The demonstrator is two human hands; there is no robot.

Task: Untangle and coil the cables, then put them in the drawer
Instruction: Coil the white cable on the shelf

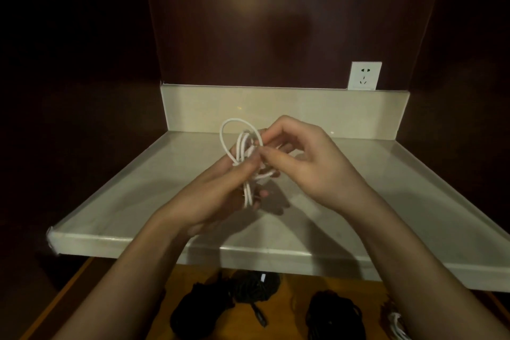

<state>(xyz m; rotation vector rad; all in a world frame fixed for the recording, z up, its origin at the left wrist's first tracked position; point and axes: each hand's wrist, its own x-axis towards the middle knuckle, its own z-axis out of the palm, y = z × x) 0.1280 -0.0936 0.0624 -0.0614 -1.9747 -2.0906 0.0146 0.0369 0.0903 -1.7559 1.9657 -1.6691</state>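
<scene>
Here, above the pale stone counter [116, 196], my left hand [218, 201] grips a white cable [242, 146], fingers curled round the gathered loops at their middle, while my right hand [300, 163] pinches a strand between thumb and forefinger just beside that bundle. The loops stand up above my left hand and a short length hangs below it, clear of the counter. I judge this cable nearly coiled, its free end being wound or tucked round the loops to bind them.

Below the counter's front edge the open drawer [69, 292] already holds black cable bundles [248, 287] lying side by side, and something white [396, 320] shows at its right, too cut off to name. So most of the job looks done: what remains, as far as I can tell, is securing this white coil and lowering it into the drawer.
</scene>
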